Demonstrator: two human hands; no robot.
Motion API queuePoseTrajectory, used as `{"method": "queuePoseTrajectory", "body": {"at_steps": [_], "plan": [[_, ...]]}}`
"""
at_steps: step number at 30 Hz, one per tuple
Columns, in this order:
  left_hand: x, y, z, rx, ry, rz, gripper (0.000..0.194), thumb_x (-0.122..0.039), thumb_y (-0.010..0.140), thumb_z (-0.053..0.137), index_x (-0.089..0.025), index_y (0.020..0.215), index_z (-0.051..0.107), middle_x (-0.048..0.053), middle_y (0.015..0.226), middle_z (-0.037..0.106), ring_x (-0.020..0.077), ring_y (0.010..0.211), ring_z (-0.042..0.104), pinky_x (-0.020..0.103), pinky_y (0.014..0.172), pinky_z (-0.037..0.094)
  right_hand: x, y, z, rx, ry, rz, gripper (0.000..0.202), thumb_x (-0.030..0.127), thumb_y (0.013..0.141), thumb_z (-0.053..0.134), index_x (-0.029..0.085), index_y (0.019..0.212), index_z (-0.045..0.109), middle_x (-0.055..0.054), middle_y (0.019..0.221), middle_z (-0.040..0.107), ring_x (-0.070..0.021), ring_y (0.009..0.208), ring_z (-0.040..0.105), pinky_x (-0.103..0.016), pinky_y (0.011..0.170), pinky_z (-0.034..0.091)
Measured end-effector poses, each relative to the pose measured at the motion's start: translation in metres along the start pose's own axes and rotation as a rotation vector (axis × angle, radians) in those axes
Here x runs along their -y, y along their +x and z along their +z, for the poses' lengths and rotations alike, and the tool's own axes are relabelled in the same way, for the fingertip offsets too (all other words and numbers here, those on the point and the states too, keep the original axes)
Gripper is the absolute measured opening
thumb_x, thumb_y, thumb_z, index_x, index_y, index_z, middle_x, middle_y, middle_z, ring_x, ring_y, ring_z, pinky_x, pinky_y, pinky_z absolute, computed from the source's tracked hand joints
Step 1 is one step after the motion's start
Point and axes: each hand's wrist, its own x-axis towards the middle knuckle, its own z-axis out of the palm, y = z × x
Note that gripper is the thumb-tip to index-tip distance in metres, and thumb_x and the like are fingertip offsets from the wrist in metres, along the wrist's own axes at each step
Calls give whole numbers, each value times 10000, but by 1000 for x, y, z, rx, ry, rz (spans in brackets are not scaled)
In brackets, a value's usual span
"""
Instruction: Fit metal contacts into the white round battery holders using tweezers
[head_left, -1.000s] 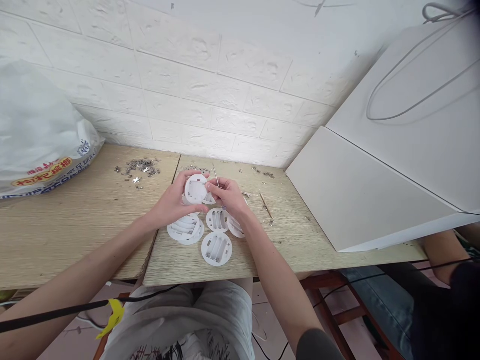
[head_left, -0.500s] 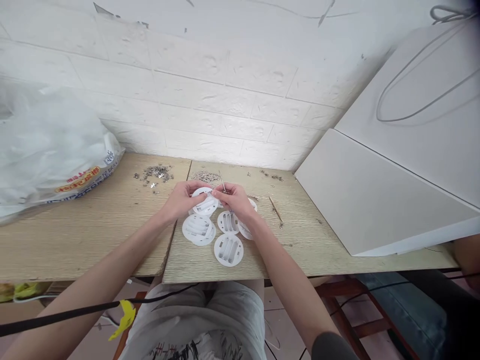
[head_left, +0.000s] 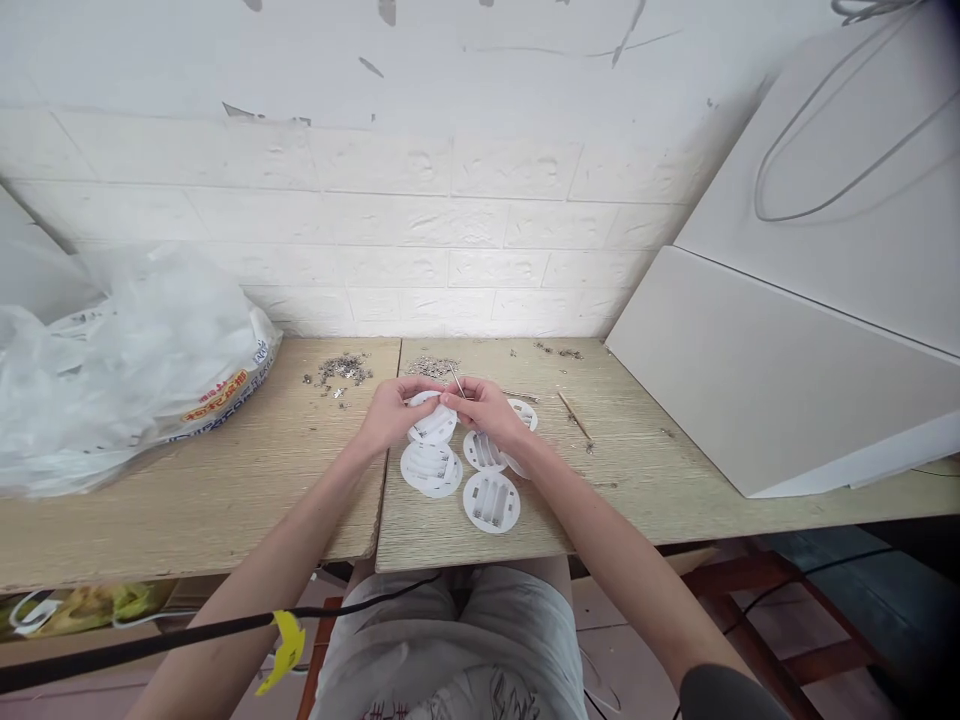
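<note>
In the head view, the left hand (head_left: 391,412) grips a white disc (head_left: 435,428) between thumb and fingers, above the near part of the table (head_left: 637,480). The right hand (head_left: 480,408) pinches a thin metal rod (head_left: 456,380), its fingertips at the disc's upper right edge. Below the hands lie more discs with battery slots: overlapping ones (head_left: 427,467) on the left, one (head_left: 491,502) nearest the person, and others partly under the right wrist. Most writing is on the plastic bag (head_left: 150,360) at the left: a slanted yellow-and-red label (head_left: 216,396) with Chinese characters that seem to read 枸杞槟榔, smaller red characters above it, and dark blue lettering along the lower edge, too creased to read. The shirt (head_left: 450,690) shows the tops of red characters beside dark scribbled print, cut off below. A yellow tag (head_left: 285,652) on the black cable (head_left: 172,637) bears a faint mark, too small to read. Two heaps of metal bits (head_left: 345,369) (head_left: 430,367) lie near the wall, and a wooden stick (head_left: 574,416) lies right of the discs.
</note>
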Motion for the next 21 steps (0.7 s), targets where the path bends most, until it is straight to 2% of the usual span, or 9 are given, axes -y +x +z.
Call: {"method": "queuePoseTrajectory", "body": {"at_steps": [5,9,14,17,21], "plan": [[4,0,-1,-6,241,124,248,-337,741,615,-150,890,682,66,881,715,201,821,658,328,751,524,1,-2,2,-34,-33,19,336,446,657,708,164,755,553,85,515,380,-44,450,292,-195,418,191],[1,-1,-4,-55,394,237,241,-305,772,569,-177,954,661,48,942,711,185,842,649,316,781,506,1,-2,2,-26,-35,25,348,455,658,710,163,765,556,82,530,384,-45,459,298,-194,422,203],[-5,-1,-12,-160,509,252,214,-294,797,529,-181,923,660,27,889,709,159,758,632,274,717,486,-3,2,-2,-20,-88,-3,352,508,779,575,162,842,574,45,614,490,-54,457,332,-202,425,225],[-5,0,-15,-173,536,223,206,-287,785,537,-178,894,673,19,861,709,154,729,621,262,700,471,-8,7,-9,-67,-227,-117,342,464,865,462,163,933,610,34,614,515,-75,475,376,-215,464,283],[-2,2,-17,-118,607,208,204,-273,770,549,-184,875,700,11,808,714,151,672,610,265,693,461,-10,9,-23,-185,-645,-298,284,299,908,416,165,986,654,0,664,592,-113,601,494,-237,592,358]]}}
